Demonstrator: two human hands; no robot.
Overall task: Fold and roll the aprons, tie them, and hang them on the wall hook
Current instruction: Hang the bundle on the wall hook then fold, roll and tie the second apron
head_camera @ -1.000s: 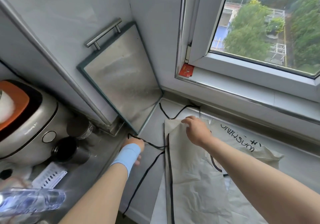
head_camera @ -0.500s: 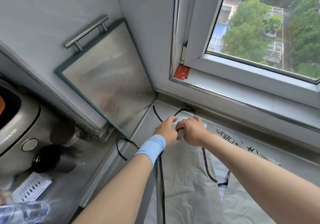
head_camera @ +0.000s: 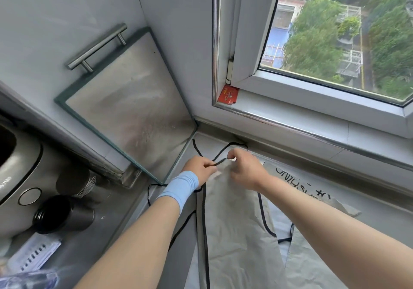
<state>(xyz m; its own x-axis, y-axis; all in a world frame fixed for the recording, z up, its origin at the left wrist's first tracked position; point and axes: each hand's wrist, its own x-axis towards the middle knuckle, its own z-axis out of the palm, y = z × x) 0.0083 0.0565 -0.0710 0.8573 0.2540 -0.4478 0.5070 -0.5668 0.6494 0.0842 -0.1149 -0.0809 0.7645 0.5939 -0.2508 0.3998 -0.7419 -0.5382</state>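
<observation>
A pale grey apron (head_camera: 234, 233) with black edging lies folded lengthwise on the counter below the window. Its black neck strap (head_camera: 220, 152) loops over the counter at the far end. My left hand (head_camera: 200, 170), with a blue wristband, pinches the black strap at the apron's top edge. My right hand (head_camera: 245, 169) pinches the top corner of the apron right beside it, fingers curled. A second apron (head_camera: 312, 201) with black lettering lies underneath to the right. No wall hook is in view.
A metal-framed panel (head_camera: 131, 110) with a bar handle leans against the wall in the corner. A rice cooker (head_camera: 15, 168), two dark cups (head_camera: 60, 215) and a plastic bottle (head_camera: 29, 279) stand on the steel counter at left. The window frame (head_camera: 290, 101) runs above the aprons.
My left hand came from the loose tie at the left to the apron's top and took hold of the strap. My right hand stayed at the top corner.
</observation>
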